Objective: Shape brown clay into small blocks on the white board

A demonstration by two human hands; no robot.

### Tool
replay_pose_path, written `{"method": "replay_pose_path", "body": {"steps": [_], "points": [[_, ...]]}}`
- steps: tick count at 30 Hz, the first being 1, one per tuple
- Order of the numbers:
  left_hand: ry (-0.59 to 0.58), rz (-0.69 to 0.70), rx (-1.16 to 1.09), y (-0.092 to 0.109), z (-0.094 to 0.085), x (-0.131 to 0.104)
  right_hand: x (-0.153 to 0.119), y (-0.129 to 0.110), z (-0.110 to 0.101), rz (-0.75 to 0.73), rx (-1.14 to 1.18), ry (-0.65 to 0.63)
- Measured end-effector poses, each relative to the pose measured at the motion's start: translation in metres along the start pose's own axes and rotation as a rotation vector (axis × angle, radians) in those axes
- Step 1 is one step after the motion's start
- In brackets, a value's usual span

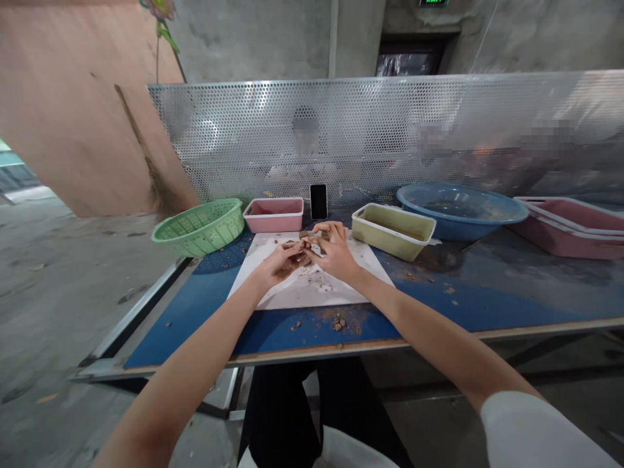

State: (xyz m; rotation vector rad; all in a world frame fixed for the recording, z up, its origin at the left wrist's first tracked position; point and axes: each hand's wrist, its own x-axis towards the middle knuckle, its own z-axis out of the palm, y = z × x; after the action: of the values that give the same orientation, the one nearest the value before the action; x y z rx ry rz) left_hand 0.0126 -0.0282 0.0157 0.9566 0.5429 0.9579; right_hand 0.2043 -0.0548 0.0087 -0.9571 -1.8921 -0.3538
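Above a blue table [273, 333] on concrete floor [121, 286], both hands [283, 261] [337, 256] pinch a brown lump [305, 243].

A person's left hand [283, 261] and right hand [336, 253] are meeting at the fingertips around a small brown lump [305, 244], over a crumb-strewn white sheet [287, 296] lying on a blue tabletop [273, 335]. Brown fragments [339, 323] are dotting the table's near edge. A phone [318, 201] is standing upright between a pink basket [279, 225] and an olive-green basket [390, 242], while a perforated metal panel [244, 130] is rising behind.
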Motion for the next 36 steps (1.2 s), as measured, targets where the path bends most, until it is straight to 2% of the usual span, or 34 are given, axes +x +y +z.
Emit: {"method": "replay_pose_path", "body": {"steps": [6, 9, 11, 14, 15, 16, 17, 20, 22, 25, 27, 32, 36], "points": [[-0.013, 0.011, 0.054, 0.001, 0.002, 0.000, 0.001, -0.002, -0.002, 0.012, 0.020, -0.009], [-0.006, 0.044, 0.230, 0.015, -0.002, -0.001, 0.002, 0.000, -0.001, 0.042, 0.031, 0.010], [0.101, 0.115, 0.491, 0.030, -0.011, -0.002, 0.002, 0.002, -0.001, 0.047, 0.043, 0.031], [0.396, 0.410, 1.041, 0.055, -0.035, -0.004, 0.003, 0.004, 0.000, 0.045, 0.057, 0.038], [0.462, 0.443, 1.178, 0.061, -0.045, -0.005, 0.004, 0.005, 0.000, 0.045, 0.061, 0.029], [0.470, 0.418, 1.282, 0.067, -0.054, -0.006, 0.004, 0.005, 0.000, 0.044, 0.066, 0.017], [0.428, 0.350, 1.346, 0.071, -0.062, -0.008, 0.004, 0.005, 0.000, 0.039, 0.074, 0.001], [0.191, 0.174, 1.355, 0.075, -0.076, -0.011, 0.003, 0.005, 0.000, 0.017, 0.113, -0.052], [0.073, 0.174, 1.329, 0.072, -0.078, -0.010, 0.003, 0.004, 0.001, 0.002, 0.134, -0.084], [-0.029, 0.223, 1.333, 0.063, -0.075, -0.005, 0.002, 0.003, 0.002, -0.030, 0.153, -0.113], [-0.045, 0.208, 1.330, 0.057, -0.073, -0.001, 0.002, 0.003, 0.003, -0.044, 0.165, -0.126], [0.057, 0.167, 1.273, 0.050, -0.073, 0.003, 0.002, 0.003, 0.006, -0.026, 0.202, -0.138], [0.075, 0.225, 1.165, 0.051, -0.064, -0.001, 0.001, 0.004, 0.009, 0.007, 0.226, -0.121]]}}
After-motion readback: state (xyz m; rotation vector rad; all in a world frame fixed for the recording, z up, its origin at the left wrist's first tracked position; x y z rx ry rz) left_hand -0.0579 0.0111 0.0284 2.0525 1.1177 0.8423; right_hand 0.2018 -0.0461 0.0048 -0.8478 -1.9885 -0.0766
